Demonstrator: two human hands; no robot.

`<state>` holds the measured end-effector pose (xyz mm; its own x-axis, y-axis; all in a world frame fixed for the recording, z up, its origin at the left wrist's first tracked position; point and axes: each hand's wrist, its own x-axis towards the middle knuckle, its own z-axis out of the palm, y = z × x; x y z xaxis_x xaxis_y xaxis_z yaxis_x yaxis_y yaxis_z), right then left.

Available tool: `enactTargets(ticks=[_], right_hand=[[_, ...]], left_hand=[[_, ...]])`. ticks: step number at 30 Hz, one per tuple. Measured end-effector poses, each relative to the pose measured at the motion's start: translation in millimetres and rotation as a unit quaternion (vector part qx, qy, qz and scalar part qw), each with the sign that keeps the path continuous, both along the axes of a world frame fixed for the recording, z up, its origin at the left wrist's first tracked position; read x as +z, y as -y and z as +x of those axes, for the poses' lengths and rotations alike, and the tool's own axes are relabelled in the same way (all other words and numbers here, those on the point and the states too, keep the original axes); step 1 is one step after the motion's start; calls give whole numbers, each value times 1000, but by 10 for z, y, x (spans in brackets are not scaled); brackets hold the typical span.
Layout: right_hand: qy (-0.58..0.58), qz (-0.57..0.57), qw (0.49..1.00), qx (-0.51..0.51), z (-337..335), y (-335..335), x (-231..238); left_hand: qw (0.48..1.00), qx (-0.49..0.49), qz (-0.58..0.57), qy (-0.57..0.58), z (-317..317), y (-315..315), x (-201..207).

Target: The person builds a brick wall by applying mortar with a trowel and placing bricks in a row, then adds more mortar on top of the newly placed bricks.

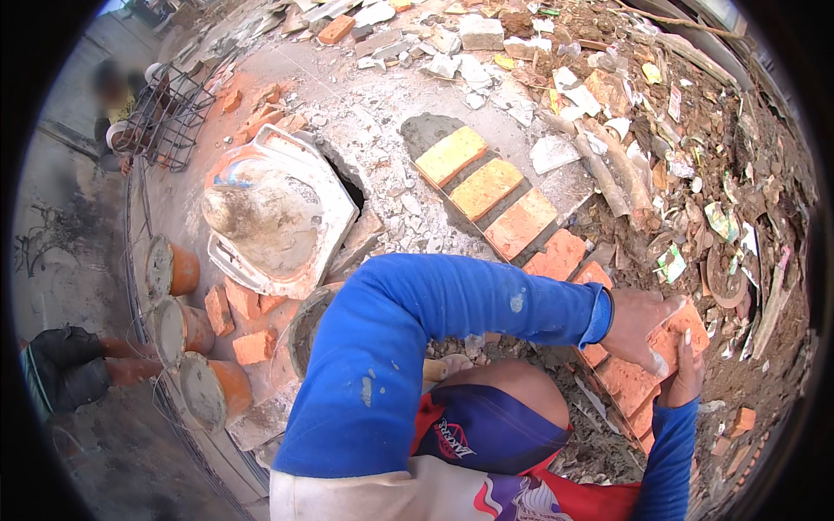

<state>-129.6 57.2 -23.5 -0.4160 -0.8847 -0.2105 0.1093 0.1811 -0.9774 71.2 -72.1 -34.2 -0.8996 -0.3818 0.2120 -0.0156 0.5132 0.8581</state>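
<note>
Both of my hands grip an orange brick (686, 325) at the right end of a row of bricks. My left hand (641, 330), reaching across from the left, closes on its near-left side. From below, my right hand (684, 375) wraps its fingers against the lower edge. Along the row, bricks (521, 223) lie side by side, with grey mortar (427, 132) under and between them at the far end. My left sleeve (486, 295) covers part of the row. What looks like a wooden handle (434, 371) shows beside my bent knee.
A white hexagonal basin (343, 195) holds a greyish mound, beside a dark hole. Orange buckets (230, 386) of grey mix and loose bricks (254, 346) stand left. A person (130, 108) is by a rebar cage (181, 117); another's legs (78, 369) show lower left. Rubble (599, 95) covers the right.
</note>
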Motion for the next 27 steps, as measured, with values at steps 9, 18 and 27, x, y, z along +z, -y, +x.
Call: enactTargets(ticks=[9, 18, 27], right_hand=[[105, -9, 992, 76, 887, 896, 402], [-227, 102, 968, 36, -759, -250, 418], [-268, 308, 890, -202, -2472, -2643, -26]], left_hand=[[975, 206, -26, -74, 538, 648, 114], [873, 477, -73, 77, 2770, 2842, -481], [828, 465, -108, 294, 3385, 3392, -1516]])
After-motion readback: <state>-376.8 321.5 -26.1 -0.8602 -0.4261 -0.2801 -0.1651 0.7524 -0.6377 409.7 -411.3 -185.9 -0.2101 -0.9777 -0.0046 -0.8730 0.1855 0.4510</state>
